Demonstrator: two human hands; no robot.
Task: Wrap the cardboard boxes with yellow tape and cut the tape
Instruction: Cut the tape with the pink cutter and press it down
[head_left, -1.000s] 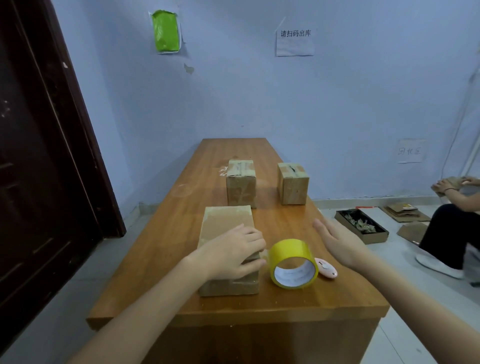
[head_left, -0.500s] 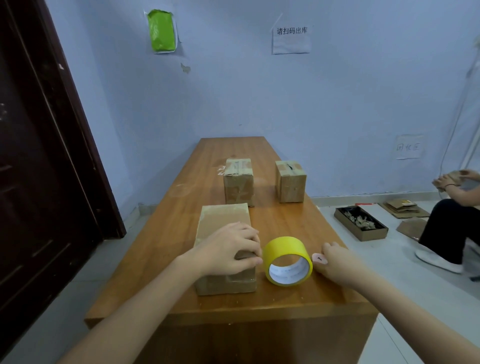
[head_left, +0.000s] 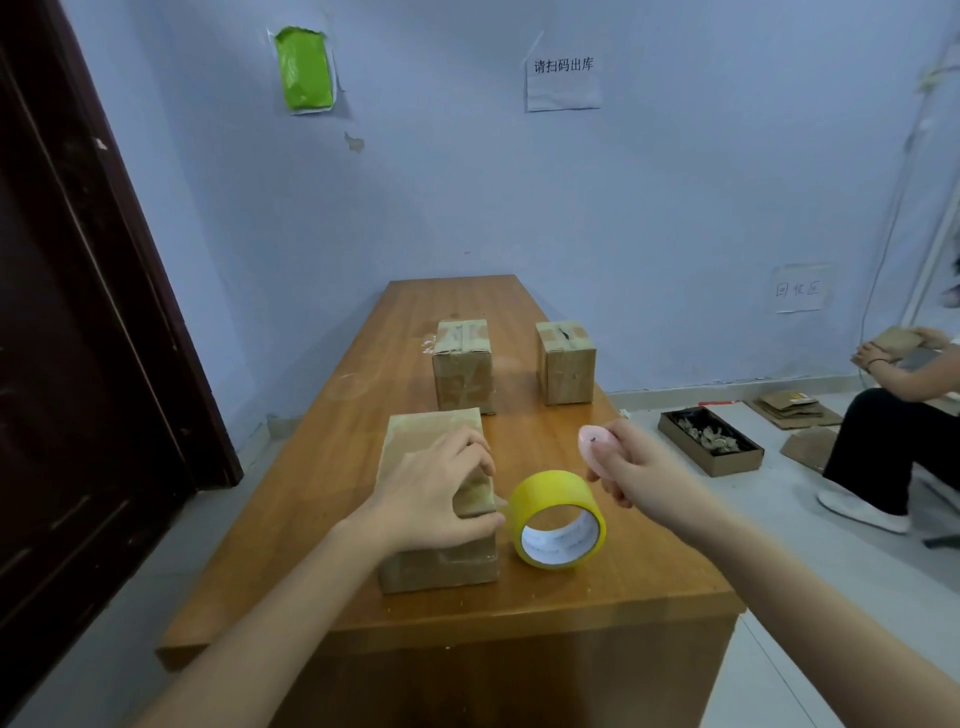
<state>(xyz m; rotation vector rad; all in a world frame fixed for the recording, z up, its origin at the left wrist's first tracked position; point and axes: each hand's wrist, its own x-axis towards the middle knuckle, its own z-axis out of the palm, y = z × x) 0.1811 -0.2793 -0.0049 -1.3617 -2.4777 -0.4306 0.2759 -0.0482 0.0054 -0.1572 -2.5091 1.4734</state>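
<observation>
Cutter (head_left: 593, 446) lifted above the roll (head_left: 551, 489), gripped in your right hand (head_left: 635, 470) | left hand (head_left: 435, 494) grips box (head_left: 418, 440) beside roll | loose roll might wander off

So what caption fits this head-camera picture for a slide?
Left hand holds the nearest cardboard box while the right hand holds a pink cutter near the yellow tape roll.

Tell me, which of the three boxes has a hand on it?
The nearest cardboard box, beside the yellow tape roll: the left hand grips its corner. The two farther boxes stand untouched.
</observation>
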